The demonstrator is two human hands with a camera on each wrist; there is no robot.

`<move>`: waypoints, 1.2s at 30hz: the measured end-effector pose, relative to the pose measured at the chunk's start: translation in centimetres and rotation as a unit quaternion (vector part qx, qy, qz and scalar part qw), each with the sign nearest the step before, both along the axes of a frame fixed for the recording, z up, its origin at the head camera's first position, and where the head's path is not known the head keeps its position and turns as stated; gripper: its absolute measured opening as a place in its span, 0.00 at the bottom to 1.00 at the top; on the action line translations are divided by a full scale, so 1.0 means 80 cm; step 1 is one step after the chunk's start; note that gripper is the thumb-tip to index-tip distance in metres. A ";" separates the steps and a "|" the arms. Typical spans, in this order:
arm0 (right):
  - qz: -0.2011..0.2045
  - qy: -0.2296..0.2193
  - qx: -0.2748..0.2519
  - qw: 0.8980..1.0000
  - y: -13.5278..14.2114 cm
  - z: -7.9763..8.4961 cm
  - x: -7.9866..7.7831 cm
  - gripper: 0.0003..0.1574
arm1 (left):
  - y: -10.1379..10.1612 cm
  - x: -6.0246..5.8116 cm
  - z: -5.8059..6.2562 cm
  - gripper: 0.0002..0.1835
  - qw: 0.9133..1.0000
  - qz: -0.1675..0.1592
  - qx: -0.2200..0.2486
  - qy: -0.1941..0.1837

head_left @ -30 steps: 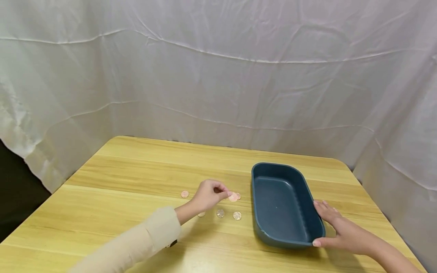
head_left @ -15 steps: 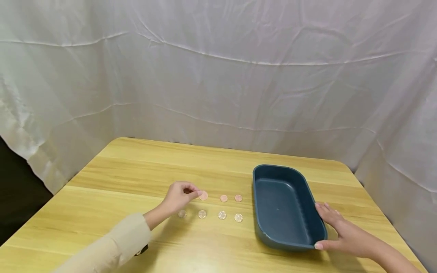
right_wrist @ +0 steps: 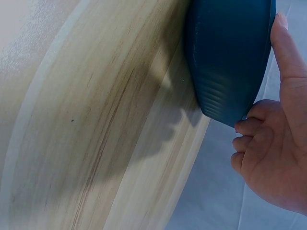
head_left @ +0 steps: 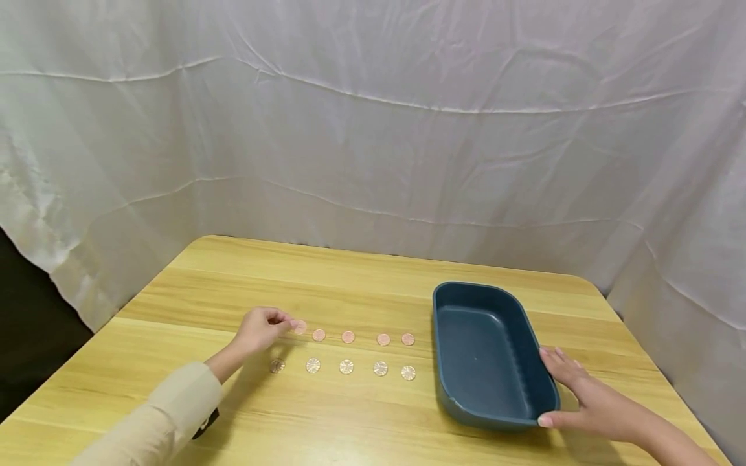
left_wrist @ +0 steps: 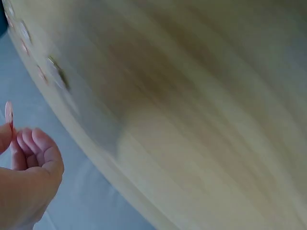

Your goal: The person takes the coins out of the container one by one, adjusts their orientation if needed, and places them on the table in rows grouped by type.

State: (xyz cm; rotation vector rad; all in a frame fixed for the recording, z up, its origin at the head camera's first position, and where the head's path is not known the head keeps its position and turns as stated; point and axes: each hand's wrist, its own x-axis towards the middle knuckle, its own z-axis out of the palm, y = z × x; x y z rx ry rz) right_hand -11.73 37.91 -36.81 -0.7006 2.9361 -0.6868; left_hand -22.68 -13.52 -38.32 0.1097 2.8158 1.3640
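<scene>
My left hand [head_left: 256, 331] pinches a copper-coloured coin [head_left: 300, 327] between thumb and fingertips, just above the table. In the left wrist view that coin [left_wrist: 8, 113] stands on edge in the pinch. To its right lies a row of copper-coloured coins [head_left: 348, 337]. A nearer row holds several paler, gold-toned coins [head_left: 346, 367]. My right hand [head_left: 594, 401] holds the near right corner of a dark blue plastic basin [head_left: 486, 362], thumb on the rim and fingers against its side. The right wrist view shows the fingers bent at the basin's outer wall [right_wrist: 230, 57].
Both rows lie on a light wooden table [head_left: 245, 278], left of the basin. No things show inside the basin. Pale grey curtains [head_left: 373, 149] hang behind the table and on both sides.
Holding the copper-coloured coin, my left hand has moved left along the far row, uncovering the coins beneath its path. My right hand and the basin keep their place.
</scene>
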 end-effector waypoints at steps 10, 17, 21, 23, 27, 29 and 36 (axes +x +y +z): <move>-0.008 -0.035 -0.039 0.999 0.001 -0.001 -0.001 0.58 | -0.025 -0.013 -0.011 0.08 0.998 0.007 -0.019 -0.055; -0.004 -0.014 -0.009 1.000 0.001 -0.002 0.000 0.58 | -0.024 -0.018 -0.007 0.08 0.995 0.013 -0.054 -0.085; -0.007 -0.021 -0.013 1.000 0.002 -0.002 0.000 0.58 | -0.020 -0.021 -0.003 0.15 0.992 0.008 -0.095 -0.080; -0.008 -0.025 -0.016 1.000 0.002 -0.001 -0.001 0.58 | -0.017 -0.022 -0.001 0.19 0.990 0.005 -0.120 -0.071; -0.009 -0.041 -0.032 0.999 0.003 -0.001 -0.002 0.58 | -0.014 -0.023 0.003 0.22 0.987 0.009 -0.149 -0.065; -0.010 -0.048 -0.039 0.998 0.002 -0.001 -0.002 0.58 | -0.013 -0.023 0.006 0.22 0.985 0.013 -0.160 -0.067; -0.005 -0.030 -0.015 0.999 0.000 0.002 -0.004 0.58 | -0.013 -0.023 0.008 0.21 0.983 0.022 -0.173 -0.064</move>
